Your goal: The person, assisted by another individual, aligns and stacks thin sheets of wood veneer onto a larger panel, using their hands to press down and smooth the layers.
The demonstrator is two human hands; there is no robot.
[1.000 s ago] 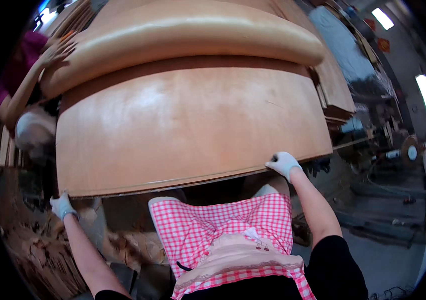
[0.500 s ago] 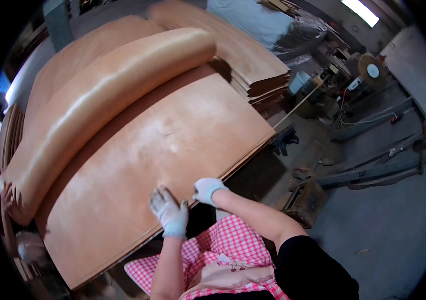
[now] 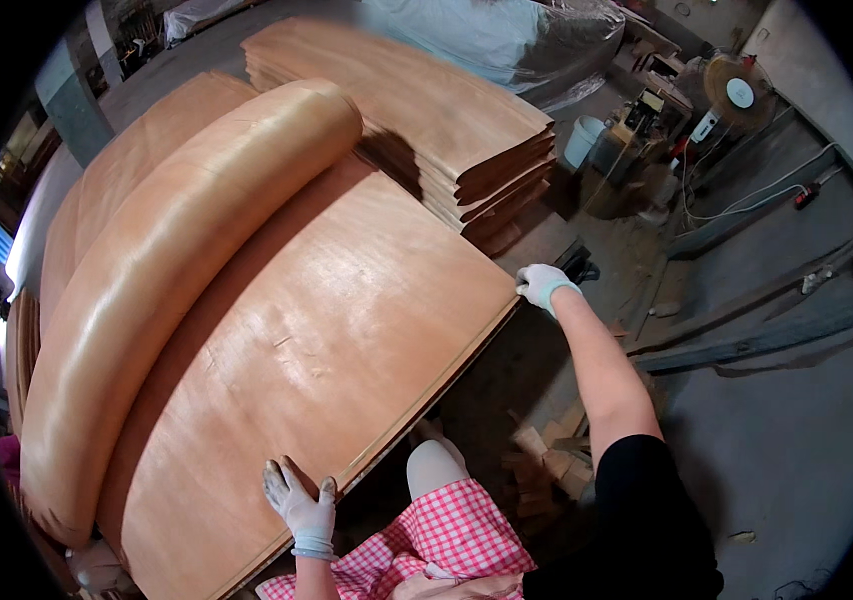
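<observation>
Our hands have split apart since half a second ago: the right hand (image 3: pixel 544 284) has slid out to the veneer sheet's (image 3: pixel 317 350) corner at two o'clock, fingers curled over the edge, while the left hand (image 3: pixel 299 497) lies flat, fingers spread, on the near edge at six o'clock, so we judge we're squaring it up. The sheet tops a low stack, rolled veneer (image 3: pixel 177 270) at ten o'clock, another veneer pile (image 3: pixel 417 110) at twelve, a fan (image 3: pixel 737 92) and cluttered floor (image 3: pixel 777 420) beyond.
</observation>
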